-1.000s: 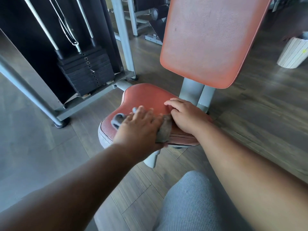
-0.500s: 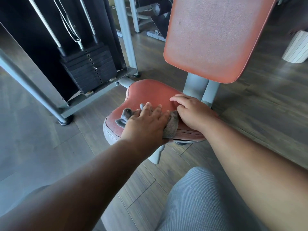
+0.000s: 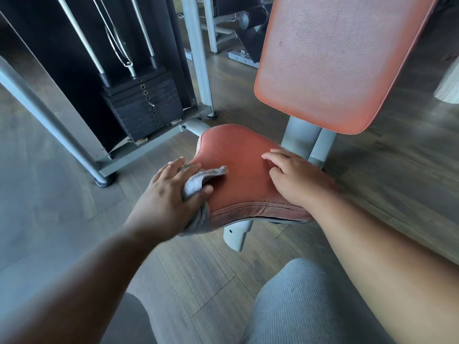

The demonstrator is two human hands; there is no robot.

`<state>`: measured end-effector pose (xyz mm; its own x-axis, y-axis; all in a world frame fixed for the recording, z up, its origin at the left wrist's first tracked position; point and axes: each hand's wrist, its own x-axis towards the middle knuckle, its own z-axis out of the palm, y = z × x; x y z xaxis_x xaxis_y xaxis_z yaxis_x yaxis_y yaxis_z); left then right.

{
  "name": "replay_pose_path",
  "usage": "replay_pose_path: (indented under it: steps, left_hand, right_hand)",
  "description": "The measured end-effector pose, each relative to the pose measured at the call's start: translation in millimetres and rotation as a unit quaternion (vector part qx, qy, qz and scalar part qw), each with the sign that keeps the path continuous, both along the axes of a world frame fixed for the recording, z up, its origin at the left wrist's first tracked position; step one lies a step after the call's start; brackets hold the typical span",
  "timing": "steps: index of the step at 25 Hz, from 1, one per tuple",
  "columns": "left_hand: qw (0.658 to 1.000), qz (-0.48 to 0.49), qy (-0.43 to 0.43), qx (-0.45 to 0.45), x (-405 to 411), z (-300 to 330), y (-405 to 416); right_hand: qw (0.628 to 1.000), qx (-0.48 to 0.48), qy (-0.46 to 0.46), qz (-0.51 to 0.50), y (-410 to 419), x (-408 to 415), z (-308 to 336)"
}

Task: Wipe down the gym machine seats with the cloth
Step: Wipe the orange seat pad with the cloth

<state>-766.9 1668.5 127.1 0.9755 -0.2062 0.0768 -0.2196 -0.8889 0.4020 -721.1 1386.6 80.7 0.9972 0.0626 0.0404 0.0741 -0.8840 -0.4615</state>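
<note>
In the head view, the red seat [image 3: 244,170] sits at the centre of the frame with the padded backrest [image 3: 337,60] rising to the upper right. The left hand [image 3: 171,192] lies at the seat's left edge, fingers spread over a grey cloth [image 3: 196,187] and thumb tucked against it, so the cloth is pressed to the vinyl and wraps down over the seat's front corner; this hold seems meant to reach the rim as well as the top. The right hand [image 3: 295,177] rests on the seat's right side, fingers loosely bent and holding nothing, probably to brace the body. A weight stack [image 3: 146,105] stands in the upper left, and the floor [image 3: 62,194] fills the rest.
</note>
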Motion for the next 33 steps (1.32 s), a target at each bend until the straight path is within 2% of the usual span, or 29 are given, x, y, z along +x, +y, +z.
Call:
replay_pose_path:
  steps: [3, 5, 6, 9, 11, 12, 15, 19, 21, 23, 24, 26, 29, 33]
  left_hand:
    - [0.981, 0.080, 0.169, -0.047, 51, 18, -7]
    - [0.961, 0.105, 0.240, -0.093, 72, 24, -10]
    - [0.965, 0.106, 0.230, -0.065, 72, 24, -13]
    - [0.984, 0.065, 0.104, 0.132, 29, 19, -29]
    - [0.980, 0.028, 0.049, 0.191, 1, 21, -35]
    - [0.979, 0.020, 0.043, 0.200, 0, 20, -35]
    - [0.979, 0.016, 0.099, 0.177, 31, 16, -30]
    - [0.973, 0.064, 0.202, 0.087, 85, 19, -35]
    - [0.974, 0.050, 0.174, 0.137, 73, 20, -48]
    - [0.970, -0.025, 0.098, 0.220, 33, 18, -63]
    - [0.966, -0.068, 0.065, 0.239, 11, 18, -69]
    - [0.964, -0.105, 0.056, 0.237, 4, 15, -72]
    - [0.960, -0.104, 0.113, 0.233, 56, 20, -68]
    - [0.961, -0.034, 0.204, 0.186, 106, 33, -76]
  right_hand:
    - [1.000, 0.012, -0.007, 0.006, -1, 5, -1]
    - [1.000, 0.021, 0.000, 0.005, -1, 6, 0]
    - [1.000, 0.024, -0.001, 0.003, -2, 6, 1]
    - [1.000, 0.027, -0.006, 0.000, -1, 6, 0]
    - [1.000, 0.028, -0.011, -0.001, 0, 7, 0]
    - [1.000, 0.028, -0.013, -0.002, 0, 8, 0]
    - [1.000, 0.027, -0.014, 0.001, 1, 7, 1]
    - [1.000, 0.024, -0.013, 0.008, 1, 4, 5]
    - [1.000, 0.023, -0.014, 0.016, 1, 3, 7]
    - [1.000, 0.025, -0.009, 0.013, -1, 3, 5]
    - [1.000, 0.028, -0.005, 0.008, -1, 3, 5]
    - [0.999, 0.032, -0.005, 0.000, -2, 2, 2]
    - [0.999, 0.034, -0.012, 0.005, -2, 1, 3]
    - [0.999, 0.030, -0.016, 0.007, -1, -1, 6]
